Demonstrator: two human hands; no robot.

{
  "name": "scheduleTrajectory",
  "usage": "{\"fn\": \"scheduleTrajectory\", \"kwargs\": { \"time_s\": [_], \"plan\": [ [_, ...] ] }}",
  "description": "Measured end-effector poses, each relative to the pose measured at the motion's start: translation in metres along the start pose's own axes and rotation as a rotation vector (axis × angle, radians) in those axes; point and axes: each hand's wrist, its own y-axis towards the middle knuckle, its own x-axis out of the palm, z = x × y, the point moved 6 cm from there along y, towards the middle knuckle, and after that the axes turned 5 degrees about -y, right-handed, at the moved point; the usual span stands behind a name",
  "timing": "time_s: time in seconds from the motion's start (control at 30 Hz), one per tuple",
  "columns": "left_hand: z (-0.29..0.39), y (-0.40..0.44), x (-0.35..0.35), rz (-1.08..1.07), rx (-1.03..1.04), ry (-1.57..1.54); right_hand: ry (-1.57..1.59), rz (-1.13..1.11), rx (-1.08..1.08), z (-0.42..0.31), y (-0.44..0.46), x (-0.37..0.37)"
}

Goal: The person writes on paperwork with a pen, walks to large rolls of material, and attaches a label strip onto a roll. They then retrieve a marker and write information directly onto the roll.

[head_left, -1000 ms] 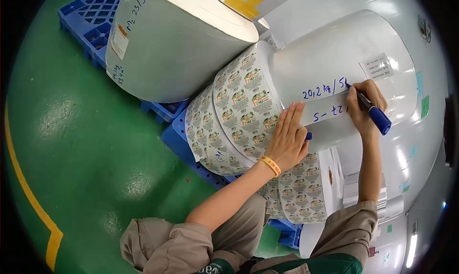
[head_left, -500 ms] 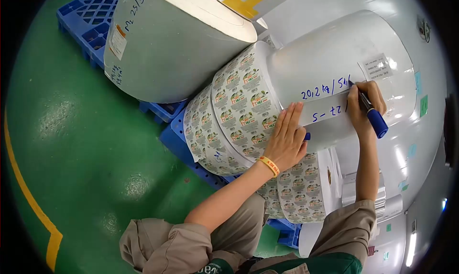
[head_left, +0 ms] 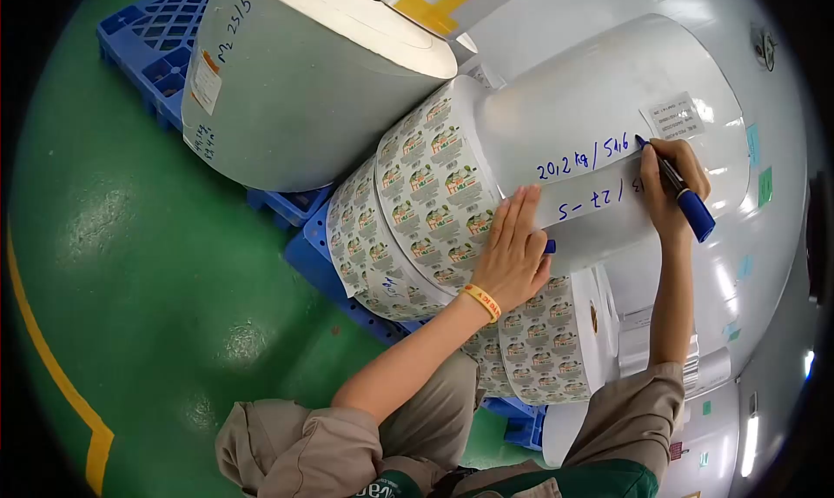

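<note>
My right hand grips a blue marker, its tip touching a large silvery-white roll just after handwritten blue figures reading "20,2 kg/" and more. My left hand lies on the same roll near its printed end, several fingers stretched flat. A small blue marker cap sticks out between its thumb and curled index finger. Below the writing, a strip on the roll carries "27-5". Close to the right hand is a printed label.
Rolls of printed film with repeated pictures stand against the silvery roll, with another printed roll below. A big grey roll stands at upper left. Blue pallets sit on the green floor, which has a yellow line.
Another stroke or two has been added to the upper figures, and the right hand has shifted slightly along the line. The left hand stays in place on the roll. The view has moved slightly.
</note>
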Motion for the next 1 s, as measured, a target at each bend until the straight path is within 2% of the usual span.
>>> {"fn": "scheduleTrajectory", "kwargs": {
  "time_s": [0.1,0.17,0.43,0.47,0.57,0.67,0.83,0.9,1.0],
  "plan": [
    [-0.001,0.000,0.000,0.005,-0.001,-0.001,-0.040,0.007,-0.023,-0.002,0.000,0.001],
    [0.000,0.000,0.001,0.000,-0.004,-0.002,-0.022,-0.076,0.001,0.007,-0.001,-0.001],
    [0.000,0.000,0.001,-0.007,-0.005,0.012,-0.044,0.041,0.046,0.000,0.001,-0.001],
    [0.000,0.000,0.000,-0.006,-0.001,0.014,-0.091,0.035,-0.013,-0.001,0.000,-0.002],
    [-0.001,-0.001,0.000,-0.013,-0.001,0.012,-0.028,0.012,0.052,0.012,-0.001,-0.002],
    [-0.001,0.000,0.000,-0.002,0.006,0.009,-0.073,0.087,0.029,0.000,0.003,0.001],
    [-0.001,0.000,0.000,-0.011,-0.008,0.005,-0.100,0.066,0.028,0.003,0.001,-0.002],
    [0.000,0.000,0.000,-0.023,-0.010,0.001,-0.064,0.183,0.057,0.002,-0.001,-0.006],
    [-0.001,-0.001,0.002,-0.062,-0.020,-0.024,0.095,0.303,-0.017,0.017,-0.019,-0.017]
  ]
}}
